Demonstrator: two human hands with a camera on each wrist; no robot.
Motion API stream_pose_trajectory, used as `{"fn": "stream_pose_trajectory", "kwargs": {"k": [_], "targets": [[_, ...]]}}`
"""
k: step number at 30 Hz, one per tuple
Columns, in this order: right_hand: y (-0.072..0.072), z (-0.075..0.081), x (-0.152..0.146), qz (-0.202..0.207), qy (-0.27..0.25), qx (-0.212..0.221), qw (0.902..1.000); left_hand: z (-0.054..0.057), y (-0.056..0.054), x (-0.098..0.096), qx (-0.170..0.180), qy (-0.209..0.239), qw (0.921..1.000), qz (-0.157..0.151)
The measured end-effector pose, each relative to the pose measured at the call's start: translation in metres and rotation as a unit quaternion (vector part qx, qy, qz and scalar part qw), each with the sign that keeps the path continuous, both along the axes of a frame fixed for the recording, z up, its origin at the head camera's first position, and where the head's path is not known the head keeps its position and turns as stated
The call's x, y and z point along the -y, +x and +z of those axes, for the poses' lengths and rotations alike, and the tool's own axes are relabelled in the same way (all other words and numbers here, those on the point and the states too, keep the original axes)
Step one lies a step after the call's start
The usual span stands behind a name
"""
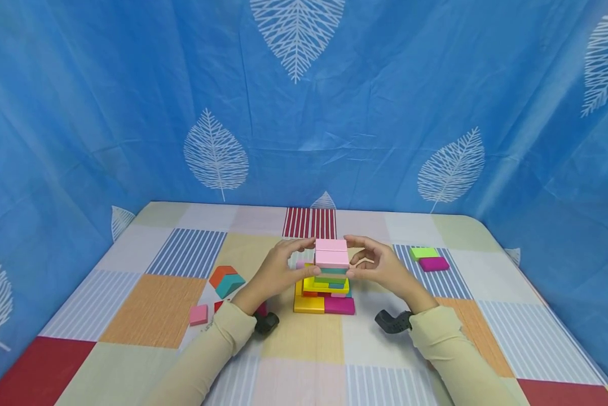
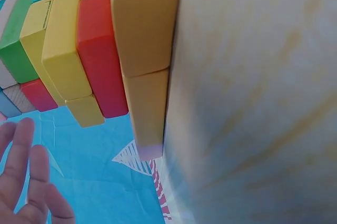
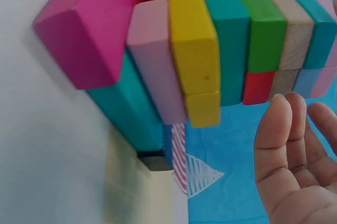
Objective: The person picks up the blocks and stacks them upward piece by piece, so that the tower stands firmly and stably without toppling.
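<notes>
A stack of coloured blocks (image 1: 325,288) stands mid-table, with a yellow-orange block (image 1: 309,304) and a magenta block (image 1: 340,305) at its base. Two pink blocks (image 1: 331,253) lie on top. My left hand (image 1: 307,257) touches their left side and my right hand (image 1: 353,258) their right side, fingertips against the pink faces. The left wrist view shows the stack (image 2: 100,50) sideways, with extended fingers (image 2: 25,176) apart from its lower layers. In the right wrist view the stack (image 3: 192,40) is close, and relaxed fingers (image 3: 287,150) hover beside it.
Loose blocks lie around the stack: an orange and teal pair (image 1: 226,280) and a small pink square (image 1: 198,314) to the left, a green block (image 1: 423,253) and a magenta one (image 1: 434,263) to the right. A blue leaf-print curtain (image 1: 131,113) closes in the patchwork table (image 1: 152,310).
</notes>
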State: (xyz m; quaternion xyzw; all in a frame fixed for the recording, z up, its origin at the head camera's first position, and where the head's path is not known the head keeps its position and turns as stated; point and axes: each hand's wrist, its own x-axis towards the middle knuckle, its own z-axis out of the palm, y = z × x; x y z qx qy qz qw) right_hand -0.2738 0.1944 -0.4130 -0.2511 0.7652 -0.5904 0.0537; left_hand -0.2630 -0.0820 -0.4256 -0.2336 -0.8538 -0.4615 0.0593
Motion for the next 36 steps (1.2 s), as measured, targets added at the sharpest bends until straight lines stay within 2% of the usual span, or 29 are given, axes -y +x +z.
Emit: {"fn": "stream_pose_trajectory", "kwargs": {"k": [8, 13, 15, 17, 21, 23, 26, 30, 33, 36], "targets": [[-0.002, -0.003, 0.001, 0.000, 0.006, -0.004, 1.0000, 0.003, 0.001, 0.000, 0.009, -0.010, 0.9999, 0.004], [-0.002, -0.003, 0.002, 0.004, 0.008, -0.016, 0.9998, 0.007, -0.001, 0.006, 0.013, -0.021, 0.9996, -0.013], [-0.002, -0.004, 0.003, 0.006, 0.010, -0.023, 0.9997, 0.015, -0.002, 0.013, 0.017, -0.026, 0.9991, -0.027], [-0.001, -0.004, 0.004, 0.007, 0.011, -0.028, 0.9995, 0.029, 0.001, 0.023, 0.019, -0.028, 0.9986, -0.041], [-0.001, -0.006, 0.005, 0.005, 0.008, -0.031, 0.9995, 0.060, 0.011, 0.047, 0.026, -0.023, 0.9976, -0.061], [-0.001, -0.007, 0.006, 0.004, 0.006, -0.031, 0.9995, 0.068, 0.014, 0.061, 0.032, -0.037, 0.9964, -0.069], [-0.001, -0.008, 0.006, 0.002, 0.006, -0.031, 0.9995, 0.064, 0.014, 0.081, 0.060, -0.085, 0.9913, -0.081], [-0.002, -0.009, 0.007, 0.003, 0.006, -0.033, 0.9994, 0.043, 0.008, 0.098, 0.102, -0.154, 0.9779, -0.098], [-0.002, -0.010, 0.007, 0.005, 0.004, -0.035, 0.9994, 0.032, 0.005, 0.101, 0.136, -0.192, 0.9658, -0.108], [-0.002, -0.009, 0.008, 0.009, 0.001, -0.034, 0.9994, 0.026, 0.006, 0.098, 0.164, -0.217, 0.9550, -0.118]]}}
